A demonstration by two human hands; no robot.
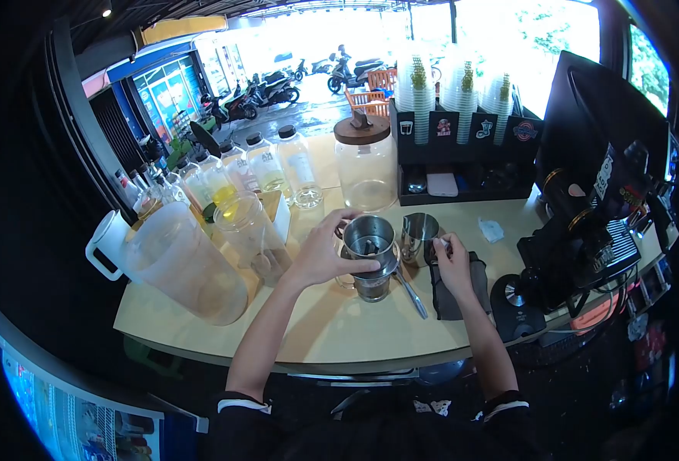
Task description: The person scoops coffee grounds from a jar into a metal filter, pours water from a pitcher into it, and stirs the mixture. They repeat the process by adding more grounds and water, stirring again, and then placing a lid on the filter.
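Observation:
My left hand curls round a metal drip coffee filter, thumb across its near side and fingers at its far left. The filter sits over a cup on the counter; something dark shows inside the filter. To its right stands a metal milk pitcher, its open mouth facing up. The fingers of my right hand are closed on the pitcher's handle side. A metal spoon lies beside the cup, and a dark folded cloth is under my right wrist.
Left on the counter are a large plastic pitcher, a clear jar and several capped bottles. Behind stand a wooden-lidded jar and a black cup rack. A black coffee machine occupies the right.

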